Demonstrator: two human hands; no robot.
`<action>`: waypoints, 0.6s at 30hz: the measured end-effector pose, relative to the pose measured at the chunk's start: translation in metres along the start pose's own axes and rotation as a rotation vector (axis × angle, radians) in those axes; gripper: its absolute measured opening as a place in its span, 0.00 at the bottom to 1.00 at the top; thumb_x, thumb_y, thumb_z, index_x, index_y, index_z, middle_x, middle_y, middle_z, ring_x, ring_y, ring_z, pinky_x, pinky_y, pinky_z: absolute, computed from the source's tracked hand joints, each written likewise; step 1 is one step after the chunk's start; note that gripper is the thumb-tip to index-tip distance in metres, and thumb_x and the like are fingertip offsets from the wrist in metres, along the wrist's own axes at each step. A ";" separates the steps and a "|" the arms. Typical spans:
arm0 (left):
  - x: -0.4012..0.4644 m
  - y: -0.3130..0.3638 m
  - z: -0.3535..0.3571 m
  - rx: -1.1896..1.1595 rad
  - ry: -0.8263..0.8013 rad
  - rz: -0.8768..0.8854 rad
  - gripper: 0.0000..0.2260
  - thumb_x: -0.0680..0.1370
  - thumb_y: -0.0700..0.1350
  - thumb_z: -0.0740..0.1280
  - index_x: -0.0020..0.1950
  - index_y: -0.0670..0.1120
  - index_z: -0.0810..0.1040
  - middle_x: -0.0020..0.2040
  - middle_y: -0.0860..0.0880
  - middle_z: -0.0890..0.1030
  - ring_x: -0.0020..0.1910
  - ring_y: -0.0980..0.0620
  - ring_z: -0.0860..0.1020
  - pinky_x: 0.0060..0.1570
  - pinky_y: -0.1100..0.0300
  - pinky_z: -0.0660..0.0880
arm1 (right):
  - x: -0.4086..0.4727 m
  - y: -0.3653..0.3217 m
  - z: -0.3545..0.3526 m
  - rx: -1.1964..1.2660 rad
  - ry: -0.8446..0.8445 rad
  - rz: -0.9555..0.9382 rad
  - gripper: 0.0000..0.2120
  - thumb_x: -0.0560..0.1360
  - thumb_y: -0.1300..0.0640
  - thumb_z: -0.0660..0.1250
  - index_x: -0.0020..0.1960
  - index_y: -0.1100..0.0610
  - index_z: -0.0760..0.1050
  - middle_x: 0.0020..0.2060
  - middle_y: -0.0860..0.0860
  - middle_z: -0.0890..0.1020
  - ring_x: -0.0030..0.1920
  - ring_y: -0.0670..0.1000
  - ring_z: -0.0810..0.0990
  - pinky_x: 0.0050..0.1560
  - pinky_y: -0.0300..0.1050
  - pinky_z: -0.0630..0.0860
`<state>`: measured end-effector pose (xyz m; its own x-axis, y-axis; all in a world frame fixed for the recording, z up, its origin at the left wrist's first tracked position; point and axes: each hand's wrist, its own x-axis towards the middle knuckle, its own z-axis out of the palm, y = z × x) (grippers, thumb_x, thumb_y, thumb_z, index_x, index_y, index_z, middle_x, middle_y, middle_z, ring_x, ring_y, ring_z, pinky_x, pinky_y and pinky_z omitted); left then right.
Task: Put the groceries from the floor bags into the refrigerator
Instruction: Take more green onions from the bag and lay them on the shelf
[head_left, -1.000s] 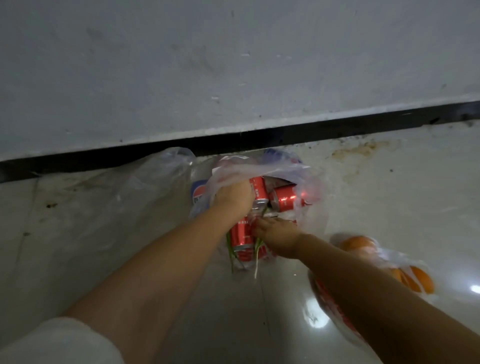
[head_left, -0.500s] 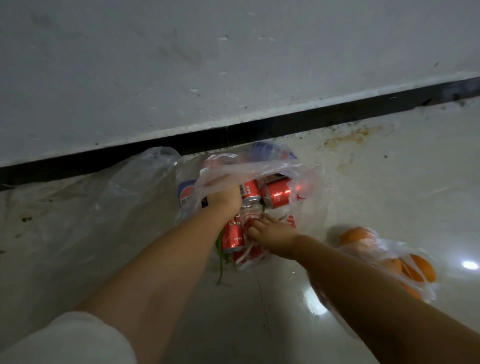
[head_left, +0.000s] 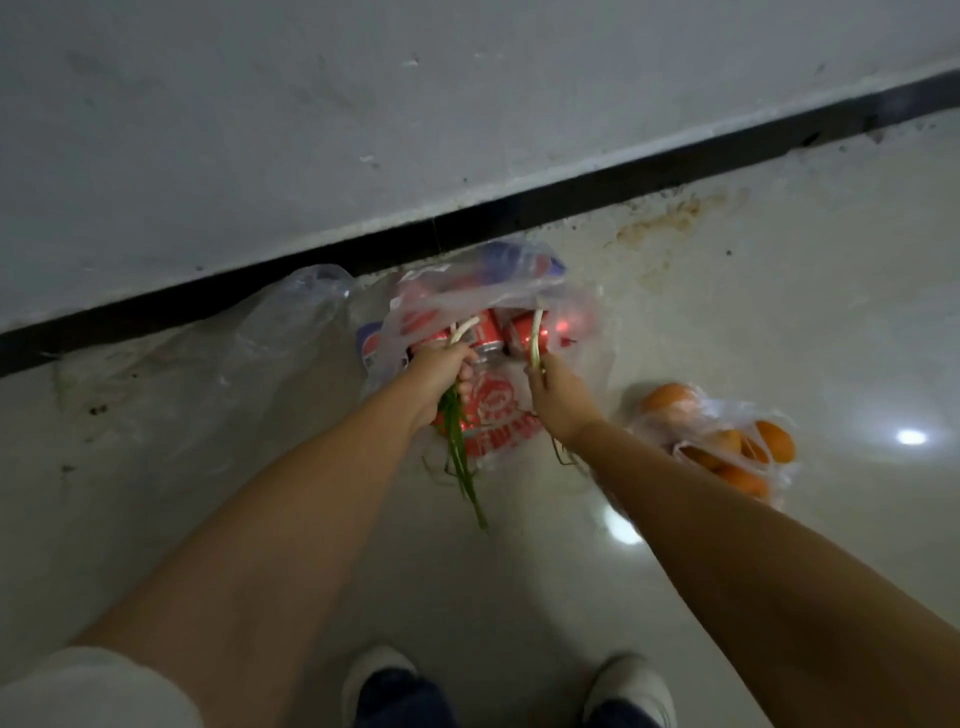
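Note:
A clear plastic bag (head_left: 467, 301) with red print lies open on the floor by the wall, holding several red cans (head_left: 485, 335) and a blue one. My left hand (head_left: 441, 374) grips a bunch of green onions (head_left: 460, 457); the white ends stick up and the green leaves hang down. My right hand (head_left: 553, 387) pinches a single green onion stalk (head_left: 536, 332) just above the cans. Both hands hover over the bag.
A second bag with oranges (head_left: 727, 441) lies on the floor to the right. An empty crumpled clear bag (head_left: 218, 374) lies to the left. A black baseboard (head_left: 519, 208) and white wall run behind. My shoes (head_left: 628, 691) stand at the bottom edge.
Both hands have lifted out of the can bag, each now holding green onions pulled up from among the cans. The view has drawn back and upward.

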<state>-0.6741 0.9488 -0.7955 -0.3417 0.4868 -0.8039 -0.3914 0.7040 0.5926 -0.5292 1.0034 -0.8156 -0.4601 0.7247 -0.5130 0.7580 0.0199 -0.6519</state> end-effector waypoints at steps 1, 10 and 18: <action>-0.017 0.000 -0.001 -0.024 -0.015 -0.041 0.12 0.79 0.38 0.57 0.36 0.45 0.68 0.23 0.50 0.67 0.18 0.55 0.64 0.19 0.68 0.62 | -0.011 -0.003 -0.003 0.023 -0.068 0.064 0.13 0.82 0.59 0.54 0.60 0.64 0.72 0.49 0.60 0.79 0.48 0.60 0.78 0.47 0.46 0.73; -0.176 0.031 0.007 -0.076 -0.025 -0.264 0.10 0.80 0.41 0.58 0.39 0.45 0.71 0.27 0.50 0.69 0.19 0.56 0.66 0.19 0.66 0.65 | -0.124 -0.061 -0.069 0.155 -0.221 0.307 0.13 0.81 0.59 0.52 0.59 0.62 0.71 0.33 0.48 0.69 0.32 0.45 0.66 0.31 0.37 0.62; -0.324 0.136 0.043 -0.042 -0.082 -0.211 0.10 0.80 0.41 0.58 0.38 0.45 0.71 0.27 0.50 0.68 0.20 0.55 0.66 0.21 0.64 0.66 | -0.222 -0.151 -0.199 0.161 -0.084 0.322 0.14 0.81 0.56 0.53 0.59 0.61 0.74 0.48 0.57 0.77 0.47 0.58 0.76 0.45 0.46 0.73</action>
<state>-0.5804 0.9092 -0.4565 -0.1785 0.3730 -0.9105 -0.4828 0.7731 0.4114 -0.4492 0.9763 -0.4919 -0.2509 0.6168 -0.7460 0.7909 -0.3137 -0.5254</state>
